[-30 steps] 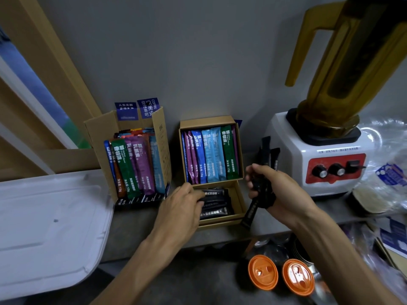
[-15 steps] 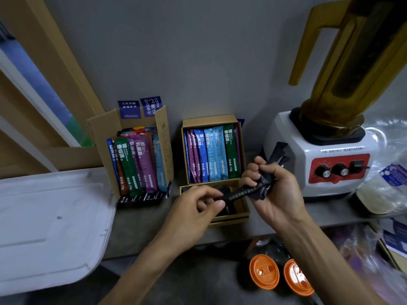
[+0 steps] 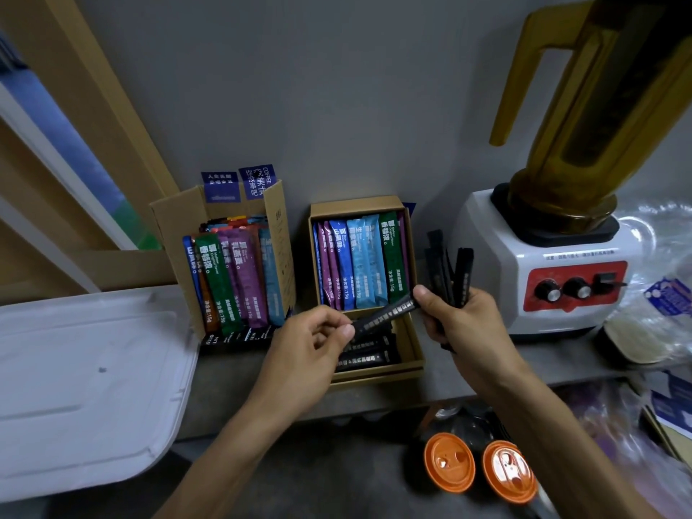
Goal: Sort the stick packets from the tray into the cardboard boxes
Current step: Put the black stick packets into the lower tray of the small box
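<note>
Since half a second back, the left hand (image 3: 310,350) has slid a little left and drawn one black packet (image 3: 385,312) further out of the bunch, while the right hand (image 3: 460,320) has tipped its black bundle (image 3: 449,271) more upright; only the head view to go on, so here goes.

Left thumb and fingers are pinched shut on the near end of that single packet; its far end sits under the right thumb, so both hands are on it; right fist is closed around the rest of the bundle, which fans up in front of the blender (image 3: 554,279).

Packet hangs just above the front compartment of the right box (image 3: 412,354), where other black ones already lie flat; the white tray (image 3: 93,387) looks bare.

Risk-wise, I reckon pulling one stick could drag its neighbours loose; they'd slip off the shelf edge toward the orange lids (image 3: 449,462) below.
</note>
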### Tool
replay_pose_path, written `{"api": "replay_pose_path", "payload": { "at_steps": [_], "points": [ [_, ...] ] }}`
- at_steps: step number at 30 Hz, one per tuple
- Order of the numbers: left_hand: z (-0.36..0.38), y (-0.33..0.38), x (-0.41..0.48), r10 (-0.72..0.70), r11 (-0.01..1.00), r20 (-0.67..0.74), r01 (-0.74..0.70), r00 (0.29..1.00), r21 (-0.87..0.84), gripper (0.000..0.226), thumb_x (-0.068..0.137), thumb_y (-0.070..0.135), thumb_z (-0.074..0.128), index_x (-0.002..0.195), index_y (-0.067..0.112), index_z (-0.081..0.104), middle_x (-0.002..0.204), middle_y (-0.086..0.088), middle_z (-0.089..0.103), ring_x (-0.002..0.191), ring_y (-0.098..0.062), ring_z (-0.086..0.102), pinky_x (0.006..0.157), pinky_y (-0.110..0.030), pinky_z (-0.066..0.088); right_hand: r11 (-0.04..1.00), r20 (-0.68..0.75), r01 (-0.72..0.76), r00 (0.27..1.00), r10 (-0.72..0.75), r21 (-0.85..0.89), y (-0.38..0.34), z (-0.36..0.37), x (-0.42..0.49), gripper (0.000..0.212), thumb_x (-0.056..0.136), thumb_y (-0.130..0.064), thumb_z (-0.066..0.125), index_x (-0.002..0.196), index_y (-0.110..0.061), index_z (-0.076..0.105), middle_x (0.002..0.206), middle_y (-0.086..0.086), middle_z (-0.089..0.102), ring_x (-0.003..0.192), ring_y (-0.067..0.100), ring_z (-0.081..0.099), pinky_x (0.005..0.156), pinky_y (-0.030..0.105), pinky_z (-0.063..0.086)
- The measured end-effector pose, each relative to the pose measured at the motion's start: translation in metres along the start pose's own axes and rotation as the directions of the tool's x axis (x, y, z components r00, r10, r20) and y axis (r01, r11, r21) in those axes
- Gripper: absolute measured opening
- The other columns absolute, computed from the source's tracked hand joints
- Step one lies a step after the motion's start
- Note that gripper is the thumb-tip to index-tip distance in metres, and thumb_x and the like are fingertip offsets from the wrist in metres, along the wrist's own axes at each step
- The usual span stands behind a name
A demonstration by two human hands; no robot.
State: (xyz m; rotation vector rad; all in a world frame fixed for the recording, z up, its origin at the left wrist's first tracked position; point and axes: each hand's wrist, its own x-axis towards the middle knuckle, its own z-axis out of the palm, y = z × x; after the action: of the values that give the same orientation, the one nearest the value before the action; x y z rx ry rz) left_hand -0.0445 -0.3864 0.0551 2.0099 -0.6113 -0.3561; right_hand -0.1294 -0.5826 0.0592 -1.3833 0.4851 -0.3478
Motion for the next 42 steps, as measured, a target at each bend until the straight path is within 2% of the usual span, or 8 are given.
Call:
{"api": "replay_pose_path", "payload": {
  "at_steps": [7, 10, 13, 19, 24, 28, 33, 42],
  "points": [
    [0.004, 0.013, 0.007, 0.066, 0.992, 0.062, -0.071, 0.996, 0.099, 0.008, 0.088, 0.034, 0.070, 0.094, 0.030, 0.074, 0.078, 0.010, 0.059, 0.067, 0.000, 0.052, 0.062, -0.014, 0.042, 0.994, 0.165, 0.087, 0.983, -0.075, -0.064, -0.008, 0.008, -0.003, 0.009, 0.092, -0.018, 0.066, 0.089, -0.011, 0.068, 0.056, -0.006, 0.056, 0.052, 0.006, 0.048, 0.049, 0.018, 0.040],
    [0.009, 0.015, 0.009, -0.002, 0.990, 0.007, 0.003, 1.000, -0.139, 0.007, 0.093, 0.024, 0.065, 0.090, 0.021, 0.071, 0.069, 0.000, 0.064, 0.062, -0.007, 0.056, 0.057, -0.019, 0.045, 0.997, 0.152, 0.071, 0.986, -0.068, -0.010, -0.007, 0.008, -0.003, 0.012, 0.088, -0.025, 0.068, 0.087, -0.013, 0.068, 0.057, -0.004, 0.051, 0.052, 0.011, 0.043, 0.049, 0.024, 0.036],
    [0.010, 0.013, 0.009, -0.163, 0.869, -0.021, 0.133, 0.986, -0.477, 0.010, 0.096, 0.014, 0.059, 0.098, 0.009, 0.067, 0.073, -0.005, 0.070, 0.063, -0.014, 0.060, 0.052, -0.021, 0.044, 1.000, 0.171, -0.009, 0.985, 0.005, 0.023, 0.006, 0.010, -0.004, 0.014, 0.086, -0.017, 0.071, 0.094, -0.006, 0.069, 0.050, -0.008, 0.052, 0.043, 0.005, 0.040, 0.042, 0.017, 0.032],
    [0.012, 0.006, 0.008, -0.265, 0.783, 0.041, 0.239, 0.963, -0.575, 0.010, 0.096, 0.011, 0.060, 0.100, 0.005, 0.067, 0.078, -0.009, 0.074, 0.064, -0.017, 0.063, 0.051, -0.022, 0.044, 0.989, 0.136, 0.023, 0.991, -0.002, -0.148, 0.019, 0.017, 0.003, 0.003, 0.090, -0.003, 0.068, 0.088, -0.001, 0.070, 0.053, -0.012, 0.063, 0.049, -0.002, 0.057, 0.049, 0.010, 0.042],
    [-0.007, -0.016, 0.005, -0.011, 1.000, -0.324, 0.018, 0.946, 0.019, 0.008, 0.095, 0.019, 0.062, 0.102, 0.022, 0.062, 0.087, 0.006, 0.068, 0.078, 0.001, 0.064, 0.064, -0.014, 0.052, 0.792, 0.084, 0.097, 0.995, -0.058, -0.602, 0.012, 0.000, 0.035, 0.016, 0.090, -0.018, 0.071, 0.076, -0.025, 0.068, 0.079, -0.012, 0.070, 0.075, -0.002, 0.064, 0.062, 0.011, 0.045],
    [0.000, -0.026, 0.011, 0.279, 0.881, -0.159, -0.186, 0.947, 0.435, 0.021, 0.094, 0.018, 0.063, 0.115, 0.020, 0.064, 0.103, 0.013, 0.054, 0.091, 0.006, 0.052, 0.079, -0.008, 0.044, 0.679, 0.190, 0.150, 0.982, -0.016, -0.719, 0.013, 0.010, 0.049, 0.005, 0.090, -0.020, 0.070, 0.096, -0.021, 0.071, 0.101, -0.005, 0.071, 0.084, 0.002, 0.065, 0.059, 0.010, 0.049],
    [0.018, -0.041, 0.023, 0.366, 0.722, 0.003, -0.286, 0.931, 0.630, 0.030, 0.088, 0.022, 0.070, 0.117, 0.016, 0.070, 0.113, 0.005, 0.059, 0.105, -0.016, 0.053, 0.092, -0.034, 0.047, 0.644, 0.194, 0.173, 0.980, -0.039, -0.745, 0.021, 0.026, 0.056, 0.021, 0.089, -0.019, 0.071, 0.110, -0.017, 0.070, 0.114, 0.001, 0.071, 0.101, 0.011, 0.066, 0.068, 0.012, 0.051],
    [0.013, -0.047, 0.023, 0.387, 0.591, 0.091, -0.322, 0.918, 0.739, 0.021, 0.084, 0.019, 0.073, 0.105, 0.020, 0.074, 0.107, 0.006, 0.062, 0.093, -0.015, 0.059, 0.079, -0.034, 0.046, 0.795, 0.061, 0.048, 0.998, -0.014, -0.605, 0.020, 0.006, 0.050, 0.027, 0.089, -0.033, 0.072, 0.113, -0.023, 0.069, 0.097, -0.014, 0.072, 0.083, -0.002, 0.065, 0.061, 0.011, 0.047]
  ]
}}
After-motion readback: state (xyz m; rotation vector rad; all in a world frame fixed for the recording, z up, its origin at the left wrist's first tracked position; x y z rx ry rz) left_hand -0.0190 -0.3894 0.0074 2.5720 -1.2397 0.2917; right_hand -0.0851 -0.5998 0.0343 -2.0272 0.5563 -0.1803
